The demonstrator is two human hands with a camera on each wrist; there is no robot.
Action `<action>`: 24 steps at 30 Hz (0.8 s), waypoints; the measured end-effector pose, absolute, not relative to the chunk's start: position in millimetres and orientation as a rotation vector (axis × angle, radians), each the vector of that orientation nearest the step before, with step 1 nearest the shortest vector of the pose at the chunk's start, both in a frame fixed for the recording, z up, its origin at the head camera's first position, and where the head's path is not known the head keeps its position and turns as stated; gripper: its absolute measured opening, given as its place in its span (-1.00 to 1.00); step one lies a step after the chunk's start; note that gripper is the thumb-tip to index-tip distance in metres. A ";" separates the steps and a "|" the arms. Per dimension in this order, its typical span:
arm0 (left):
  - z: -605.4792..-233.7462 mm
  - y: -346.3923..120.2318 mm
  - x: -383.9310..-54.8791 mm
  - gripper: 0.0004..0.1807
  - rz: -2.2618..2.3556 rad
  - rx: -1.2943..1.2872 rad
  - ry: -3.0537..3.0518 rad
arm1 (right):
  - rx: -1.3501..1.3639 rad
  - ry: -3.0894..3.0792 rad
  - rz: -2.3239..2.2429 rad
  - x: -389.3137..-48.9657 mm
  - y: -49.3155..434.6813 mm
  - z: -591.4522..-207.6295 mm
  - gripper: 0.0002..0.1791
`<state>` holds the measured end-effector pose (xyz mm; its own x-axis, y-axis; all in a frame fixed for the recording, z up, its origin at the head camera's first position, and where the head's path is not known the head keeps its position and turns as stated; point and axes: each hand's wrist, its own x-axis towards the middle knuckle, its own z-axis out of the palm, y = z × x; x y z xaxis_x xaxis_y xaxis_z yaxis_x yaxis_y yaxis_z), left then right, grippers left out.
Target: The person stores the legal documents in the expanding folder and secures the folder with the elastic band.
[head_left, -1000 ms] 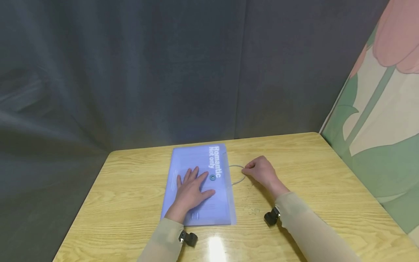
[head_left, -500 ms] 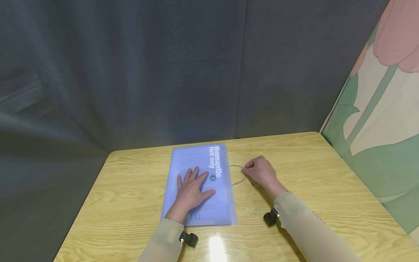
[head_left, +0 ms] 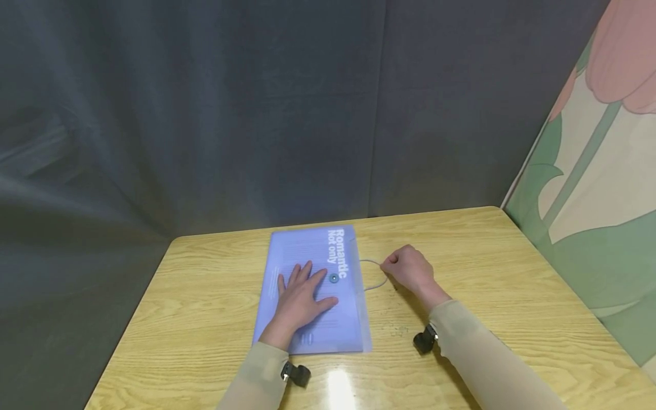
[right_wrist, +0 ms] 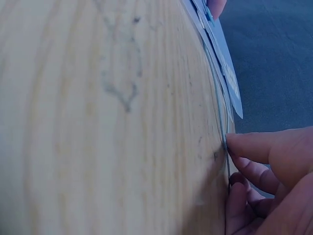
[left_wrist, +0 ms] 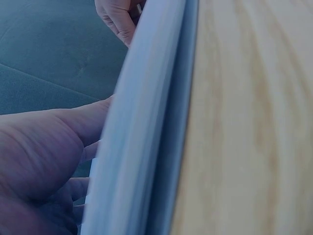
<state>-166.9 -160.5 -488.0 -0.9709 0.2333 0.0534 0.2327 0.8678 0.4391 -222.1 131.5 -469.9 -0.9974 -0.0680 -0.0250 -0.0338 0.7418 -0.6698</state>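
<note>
A translucent purple document folder (head_left: 302, 245) lies flat on the wooden table, with white lettering and a round blue button (head_left: 334, 278) on its flap. My left hand (head_left: 298, 303) rests on the folder with its fingers spread, below and left of the button. From the folder's right edge a thin elastic cord (head_left: 370, 261) loops out. My right hand (head_left: 411, 270) pinches the end of that loop between thumb and fingertips, just above the table. In the right wrist view the cord (right_wrist: 216, 93) runs taut from the folder to the pinching fingers. The left wrist view shows the folder's layered edge (left_wrist: 139, 103).
The wooden table (head_left: 200, 296) extends around the folder, with faint dark marks (head_left: 397, 330) near the right forearm. A dark curtain (head_left: 277, 114) hangs behind the table. On the right stands a panel with a flower pattern (head_left: 605, 188). Small black cameras (head_left: 424, 340) sit on both wrists.
My right hand has shifted very slightly to the right, and the cord loop reaches a little further from the folder. The left hand and the folder stay in place.
</note>
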 end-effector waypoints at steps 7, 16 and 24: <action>-489.0 -161.4 -167.4 -0.15 0.723 0.378 3.033 | -0.066 2.952 -1.019 -217.0 127.8 -467.7 -0.81; -488.2 -162.5 -167.3 -0.16 0.737 0.373 3.036 | -0.144 2.952 -1.000 -218.8 125.3 -462.2 -0.42; -489.5 -161.9 -167.5 -0.16 0.737 0.374 3.035 | -0.081 2.915 -1.073 -216.6 127.1 -463.3 -0.68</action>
